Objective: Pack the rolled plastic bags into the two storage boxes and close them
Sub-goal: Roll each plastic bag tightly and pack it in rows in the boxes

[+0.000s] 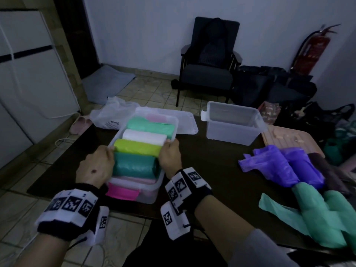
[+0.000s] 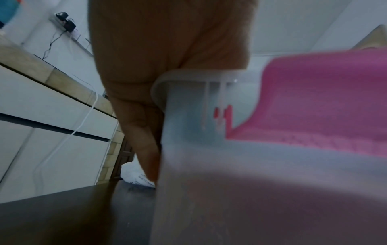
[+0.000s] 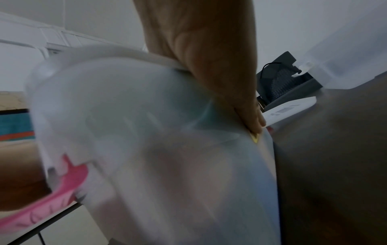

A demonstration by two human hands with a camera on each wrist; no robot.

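A clear storage box (image 1: 148, 196) with a pink latch (image 1: 123, 192) stands on the dark table (image 1: 212, 170). It is packed with a dark teal roll (image 1: 134, 166), a yellow-green roll (image 1: 137, 148), a white roll (image 1: 144, 136) and a mint roll (image 1: 150, 126). My left hand (image 1: 96, 166) grips its left wall, thumb at the rim. My right hand (image 1: 169, 155) grips the right wall the same way. In the wrist views, fingers (image 2: 142, 129) and fingers (image 3: 247, 114) lie down the outer walls (image 2: 209, 165) (image 3: 146, 132). A second clear box (image 1: 233, 132) stands empty at the back right.
A clear lid (image 1: 186, 122) lies behind the packed box. Loose purple bags (image 1: 285, 166) and green bags (image 1: 317, 214) sprawl at the table's right. A pink board (image 1: 285, 139) sits behind them. A white shopping bag (image 1: 109, 114) lies at the back left. A dark armchair (image 1: 208, 60) stands beyond.
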